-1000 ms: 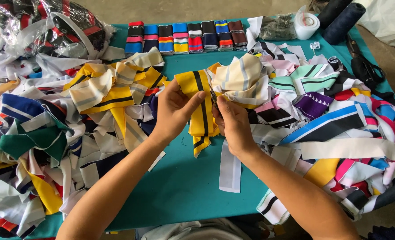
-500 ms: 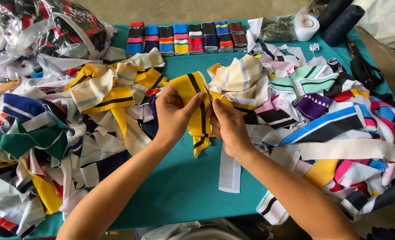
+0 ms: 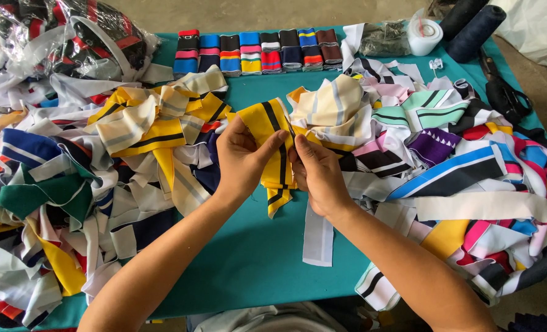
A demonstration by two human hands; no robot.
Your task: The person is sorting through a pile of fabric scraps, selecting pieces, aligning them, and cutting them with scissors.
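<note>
A yellow ribbed fabric strip with black stripes [image 3: 266,123] is held upright over the teal table [image 3: 249,258]. My left hand [image 3: 241,161] grips its left edge, thumb across the front. My right hand [image 3: 317,173] pinches the right edge of the same strip, close against the left hand. The strip's lower end [image 3: 278,198] hangs down between both hands. Just behind the right hand lies a cream and yellow striped strip [image 3: 335,110].
Loose striped fabric strips lie heaped at the left [image 3: 70,184] and at the right [image 3: 470,184]. A row of folded, stacked strips [image 3: 261,50] lines the far edge. A plastic bag of strips [image 3: 70,37] sits far left. A white tape roll [image 3: 424,37], dark thread cones [image 3: 476,27] and black scissors [image 3: 501,89] are far right.
Both hands have shifted the yellow strip slightly, with the fingers sliding along its edges. The piles around them look the same.
</note>
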